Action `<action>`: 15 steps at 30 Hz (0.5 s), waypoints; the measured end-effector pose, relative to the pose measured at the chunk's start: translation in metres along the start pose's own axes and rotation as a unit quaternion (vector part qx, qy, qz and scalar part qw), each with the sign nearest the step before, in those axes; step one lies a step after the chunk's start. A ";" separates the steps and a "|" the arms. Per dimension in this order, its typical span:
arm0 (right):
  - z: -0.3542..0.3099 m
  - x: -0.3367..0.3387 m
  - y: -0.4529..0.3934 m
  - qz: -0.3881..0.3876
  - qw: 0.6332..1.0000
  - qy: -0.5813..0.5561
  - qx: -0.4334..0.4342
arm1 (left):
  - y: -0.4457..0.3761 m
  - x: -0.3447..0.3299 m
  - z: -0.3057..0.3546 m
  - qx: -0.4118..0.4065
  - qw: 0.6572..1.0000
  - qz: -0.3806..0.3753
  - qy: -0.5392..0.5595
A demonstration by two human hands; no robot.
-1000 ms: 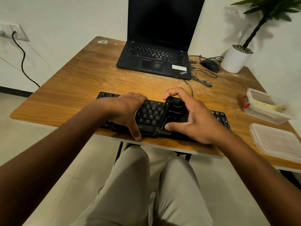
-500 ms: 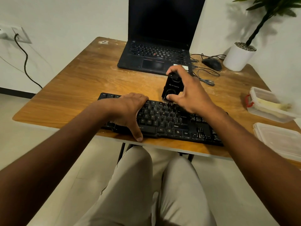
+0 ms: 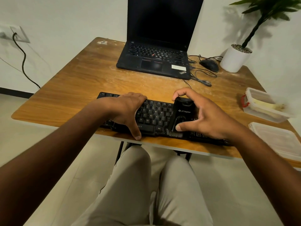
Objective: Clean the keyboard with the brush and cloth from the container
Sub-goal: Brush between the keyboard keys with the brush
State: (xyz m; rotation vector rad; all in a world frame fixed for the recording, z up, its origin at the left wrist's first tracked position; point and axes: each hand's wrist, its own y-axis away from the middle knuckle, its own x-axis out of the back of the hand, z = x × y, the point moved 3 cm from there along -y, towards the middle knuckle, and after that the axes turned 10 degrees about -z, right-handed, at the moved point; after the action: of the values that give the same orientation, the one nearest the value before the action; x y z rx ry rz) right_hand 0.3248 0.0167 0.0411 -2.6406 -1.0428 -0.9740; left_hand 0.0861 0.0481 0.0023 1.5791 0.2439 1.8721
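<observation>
The left hand (image 3: 126,110) lies with fingers spread on the left end of the black keyboard (image 3: 156,115), at the desk's (image 3: 73,88) near edge. The right hand (image 3: 203,118) pinches the brush (image 3: 180,116), bristles on the keys; it looks light, rigid, best gripped by its sides.

Both bare forearms reach forward over the pale-trousered knees; the left hand (image 3: 126,110) lies palm-down, fingers curled forward, thumb stretched toward the body; the right hand (image 3: 203,116) arches, forefinger and thumb curled in a pinch.
</observation>
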 end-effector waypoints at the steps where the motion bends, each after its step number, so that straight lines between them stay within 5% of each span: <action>1: 0.001 0.003 -0.003 -0.014 1.000 -0.014 -0.007 | 0.000 0.000 0.000 0.000 1.000 0.001 0.001; 15: 0.028 0.021 -0.065 0.150 0.982 0.117 0.010 | 0.000 0.000 -0.001 -0.006 1.000 0.002 -0.001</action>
State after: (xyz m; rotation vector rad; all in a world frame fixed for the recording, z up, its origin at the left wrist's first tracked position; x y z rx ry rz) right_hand 0.3089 0.0870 0.0254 -2.4902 -0.5783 -1.1572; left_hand 0.0855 0.0484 0.0014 1.5752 0.2291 1.8717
